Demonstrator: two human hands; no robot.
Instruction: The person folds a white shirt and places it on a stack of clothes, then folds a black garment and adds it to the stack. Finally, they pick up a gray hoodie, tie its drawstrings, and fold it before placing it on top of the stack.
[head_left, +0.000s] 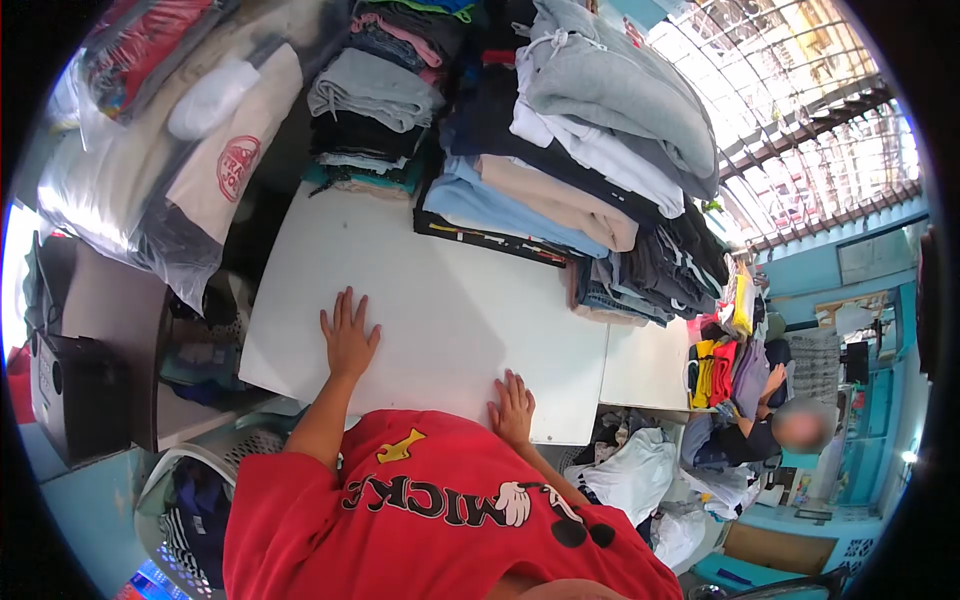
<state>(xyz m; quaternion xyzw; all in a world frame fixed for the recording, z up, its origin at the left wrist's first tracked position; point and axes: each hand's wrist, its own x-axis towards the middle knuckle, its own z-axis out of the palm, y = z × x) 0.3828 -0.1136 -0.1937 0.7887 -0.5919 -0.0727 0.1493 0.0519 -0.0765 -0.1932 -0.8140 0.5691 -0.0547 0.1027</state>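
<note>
My left hand point(350, 336) lies flat on the white tabletop point(430, 300), fingers spread, with nothing in it. Nearer the table's front edge, my right hand point(513, 408) rests on the same surface, its fingers also apart and holding nothing. Beyond my hands stands a tall pile of folded clothes, with a grey hoodie point(620, 75) on top and light blue and beige garments point(520, 200) lower down. To its left is a narrower stack of folded clothes, including a grey folded garment point(370, 90).
At the left hang plastic-wrapped bags point(120, 190) above a black box-shaped device point(80, 395). A laundry basket point(180, 490) with clothes stands at my left. On the right, loose clothes point(635, 470) lie below table height, and another person point(760, 430) is beside colourful stacked clothes point(715, 370).
</note>
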